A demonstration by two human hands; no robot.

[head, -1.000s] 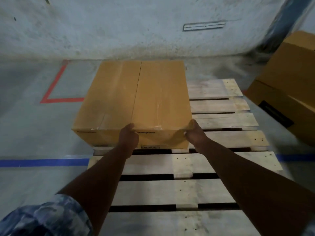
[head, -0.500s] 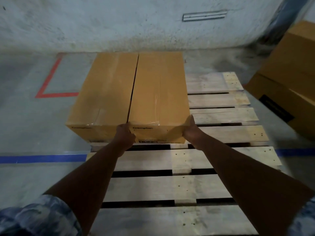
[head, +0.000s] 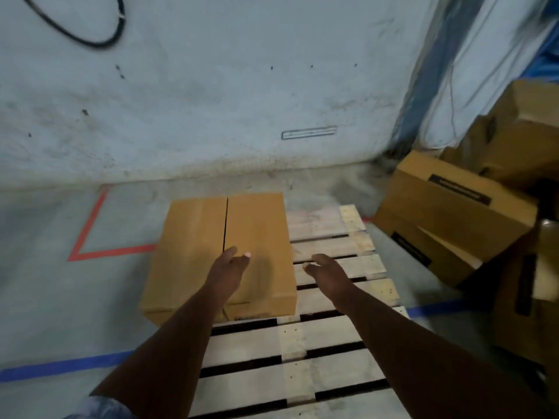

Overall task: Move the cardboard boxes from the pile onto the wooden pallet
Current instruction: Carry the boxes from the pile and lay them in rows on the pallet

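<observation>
Two open, empty hands, left hand and right hand, above the cardboard box on the wooden pallet.

The box is plain tan; the pallet pale wood. Floor tape: red at ten o'clock, blue at eight.

Both arms stretched forward, forearms bare. Left hand open, fingers loosely spread, palm turned inward, holding nothing. Right hand likewise open and empty, fingers slightly curled, set apart from the left.
</observation>
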